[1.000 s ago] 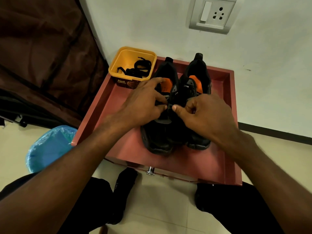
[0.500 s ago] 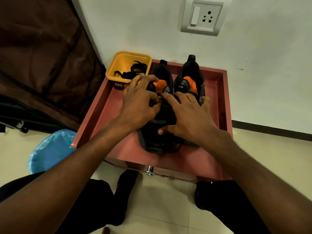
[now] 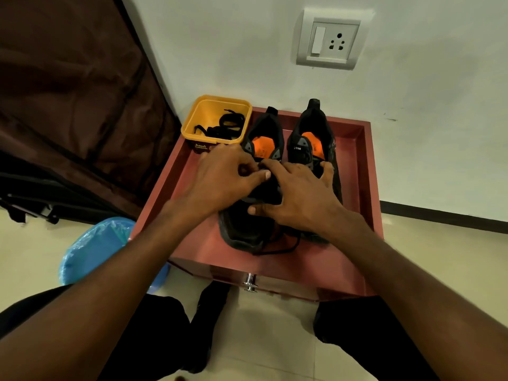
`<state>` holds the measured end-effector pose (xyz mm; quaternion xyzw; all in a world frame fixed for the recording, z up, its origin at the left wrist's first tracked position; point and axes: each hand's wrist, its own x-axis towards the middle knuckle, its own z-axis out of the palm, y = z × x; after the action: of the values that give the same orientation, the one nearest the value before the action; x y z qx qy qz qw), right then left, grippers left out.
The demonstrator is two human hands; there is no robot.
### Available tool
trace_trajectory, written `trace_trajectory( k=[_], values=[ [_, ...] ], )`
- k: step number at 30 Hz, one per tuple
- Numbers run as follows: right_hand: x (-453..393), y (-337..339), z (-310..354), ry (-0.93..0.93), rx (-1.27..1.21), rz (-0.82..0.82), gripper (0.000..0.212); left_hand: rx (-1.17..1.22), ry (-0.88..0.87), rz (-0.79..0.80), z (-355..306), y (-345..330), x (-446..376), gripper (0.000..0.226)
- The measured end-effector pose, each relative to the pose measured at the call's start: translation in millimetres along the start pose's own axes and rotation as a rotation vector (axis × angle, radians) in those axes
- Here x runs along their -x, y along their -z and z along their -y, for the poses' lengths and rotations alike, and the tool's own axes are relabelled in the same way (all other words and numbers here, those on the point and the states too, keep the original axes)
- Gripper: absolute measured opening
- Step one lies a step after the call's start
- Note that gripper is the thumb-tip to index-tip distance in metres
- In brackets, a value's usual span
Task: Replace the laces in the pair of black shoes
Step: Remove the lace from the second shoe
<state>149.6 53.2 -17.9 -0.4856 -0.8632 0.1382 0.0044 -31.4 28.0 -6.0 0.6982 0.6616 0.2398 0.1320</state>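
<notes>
Two black shoes with orange insoles stand side by side on a red-brown tray top, toes toward me: the left shoe (image 3: 242,229) and the right shoe (image 3: 313,127). My left hand (image 3: 222,177) pinches at the lacing on the left shoe's tongue, fingers curled. Over both shoes lies my right hand (image 3: 299,196), fingers spread and thumb on the left shoe's vamp. A loose black lace (image 3: 277,250) trails in front of the toes. More black laces (image 3: 222,126) lie in a yellow tub (image 3: 203,105).
The tray top (image 3: 192,243) has raised edges and sits on a small cabinet with a metal knob (image 3: 249,283) against a white wall. A blue bin (image 3: 96,251) stands at the left, dark fabric behind it. My legs are below on the tiled floor.
My right hand went from pinching beside the left hand to lying spread across both shoes. A loose lace now shows in front of the toes. The camera view shifted slightly.
</notes>
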Motion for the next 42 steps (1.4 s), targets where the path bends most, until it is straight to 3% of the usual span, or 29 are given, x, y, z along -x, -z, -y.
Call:
trace_trajectory(
  k=[5, 9, 13, 15, 18, 20, 21, 23, 26, 29, 33, 35, 39, 40, 41, 42],
  values=[
    [1, -13, 6, -0.016, -0.013, -0.087, 0.103, -0.232, -0.089, 0.040, 2, -1, -3, 0.013],
    [-1, -17, 8, -0.037, -0.047, -0.167, 0.093, -0.232, -0.108, 0.079, -1, 0, -3, 0.017],
    [-3, -18, 10, -0.033, -0.028, -0.149, 0.098, -0.210, -0.022, 0.129, -1, -2, -5, 0.009],
    [-3, -17, 10, -0.040, -0.024, -0.134, 0.099, 0.056, 0.078, 0.101, 1, 3, -8, 0.011],
    [-5, -12, 7, -0.052, -0.028, -0.108, 0.101, 0.953, 0.257, 0.052, -1, 24, -11, 0.026],
    [-6, -7, 3, -0.065, -0.038, -0.099, 0.101, 1.289, 0.312, 0.073, -1, 31, -9, 0.026],
    [-7, -5, 1, -0.064, -0.037, -0.091, 0.101, 1.250, 0.345, 0.085, -1, 28, -8, 0.022],
    [-9, -3, -2, -0.053, -0.029, -0.077, 0.101, 0.824, 0.315, 0.066, 3, 16, -5, 0.019],
    [-9, -3, -3, -0.035, -0.035, -0.079, 0.100, 0.193, 0.083, 0.087, 16, -8, -1, 0.030],
    [-10, -3, -4, -0.028, -0.044, -0.070, 0.098, 0.025, -0.052, 0.113, 22, -16, 2, 0.039],
    [-10, -2, -5, -0.027, -0.059, -0.063, 0.098, -0.050, -0.103, 0.014, 19, -17, 1, 0.014],
    [-9, -2, -7, -0.027, -0.063, -0.058, 0.099, 0.162, -0.004, -0.055, 17, -13, -4, 0.010],
    [-9, 0, -8, -0.039, -0.061, -0.032, 0.104, 1.239, 0.110, -0.134, -6, 24, -11, 0.009],
    [-9, 0, -9, -0.034, -0.069, -0.034, 0.103, 1.411, 0.141, -0.124, -11, 33, -12, 0.011],
    [-9, -1, -10, -0.025, -0.079, -0.040, 0.101, 1.445, 0.173, -0.122, -15, 38, -11, 0.012],
    [-10, -2, -10, -0.019, -0.087, -0.043, 0.099, 1.334, 0.193, -0.138, -17, 40, -10, 0.009]
  ],
)
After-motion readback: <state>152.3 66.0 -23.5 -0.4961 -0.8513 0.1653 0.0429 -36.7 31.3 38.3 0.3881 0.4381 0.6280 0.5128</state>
